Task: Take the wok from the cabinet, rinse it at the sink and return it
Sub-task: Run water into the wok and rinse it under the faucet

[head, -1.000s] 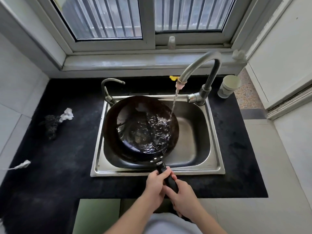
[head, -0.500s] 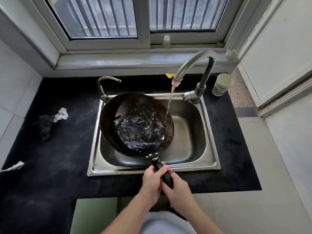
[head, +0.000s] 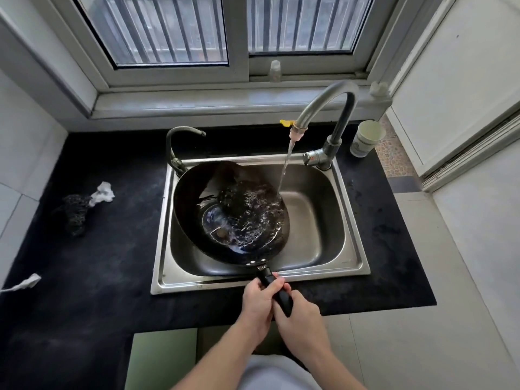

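Note:
A black wok [head: 197,209] hangs tilted over the left half of the steel sink [head: 323,220], its bowl full of churning water. A thin stream runs from the tall curved tap [head: 326,105] onto the wok's right rim. Its black handle [head: 277,291] points toward me over the sink's front edge. My left hand [head: 257,304] grips the handle near the wok. Just behind it my right hand [head: 299,323] grips the handle's end.
A black counter [head: 98,277] surrounds the sink. On its left lie a dark scrubber [head: 74,212], a crumpled white cloth [head: 102,192] and another white scrap [head: 26,282]. A small second tap [head: 176,144] stands at the sink's back left. A paper cup [head: 365,137] sits at the back right.
The wok has tipped further to the right and the water in it has sloshed toward its right side. Both hands stay on the handle.

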Action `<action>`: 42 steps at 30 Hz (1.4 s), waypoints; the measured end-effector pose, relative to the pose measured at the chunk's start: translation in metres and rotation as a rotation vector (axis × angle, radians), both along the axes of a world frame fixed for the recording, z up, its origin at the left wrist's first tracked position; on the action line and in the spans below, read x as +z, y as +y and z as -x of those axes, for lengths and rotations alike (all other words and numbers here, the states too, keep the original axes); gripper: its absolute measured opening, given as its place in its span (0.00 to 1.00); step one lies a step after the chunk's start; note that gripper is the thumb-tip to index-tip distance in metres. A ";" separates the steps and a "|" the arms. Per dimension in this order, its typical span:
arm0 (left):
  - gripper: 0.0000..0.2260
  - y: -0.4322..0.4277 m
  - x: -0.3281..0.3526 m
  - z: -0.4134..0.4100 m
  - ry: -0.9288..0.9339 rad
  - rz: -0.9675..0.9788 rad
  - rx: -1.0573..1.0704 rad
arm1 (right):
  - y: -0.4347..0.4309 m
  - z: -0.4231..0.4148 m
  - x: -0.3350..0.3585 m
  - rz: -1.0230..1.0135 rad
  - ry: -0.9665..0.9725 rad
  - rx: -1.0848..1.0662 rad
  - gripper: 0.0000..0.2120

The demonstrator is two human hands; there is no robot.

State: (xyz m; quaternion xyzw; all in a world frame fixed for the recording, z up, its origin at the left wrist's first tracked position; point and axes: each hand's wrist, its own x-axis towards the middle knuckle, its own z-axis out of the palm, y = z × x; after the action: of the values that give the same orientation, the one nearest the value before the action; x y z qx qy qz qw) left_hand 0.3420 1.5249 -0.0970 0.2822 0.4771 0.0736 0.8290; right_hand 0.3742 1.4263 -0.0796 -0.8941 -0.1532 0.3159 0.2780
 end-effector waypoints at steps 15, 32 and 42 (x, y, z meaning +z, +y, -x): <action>0.07 0.000 -0.005 0.016 0.175 -0.151 -0.073 | -0.002 0.004 -0.022 -0.139 0.121 -0.017 0.11; 0.07 -0.008 -0.002 0.020 0.264 -0.179 -0.036 | -0.015 -0.004 -0.027 -0.291 0.312 0.033 0.10; 0.07 -0.006 0.001 0.024 0.350 -0.284 -0.050 | -0.008 -0.003 -0.020 -0.367 0.504 -0.007 0.15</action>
State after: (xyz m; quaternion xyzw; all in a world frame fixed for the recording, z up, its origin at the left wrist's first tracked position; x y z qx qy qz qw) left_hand 0.3179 1.5193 -0.0957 0.4164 0.5912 0.0695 0.6872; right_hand 0.3769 1.4186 -0.1001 -0.7230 -0.1306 0.4938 0.4652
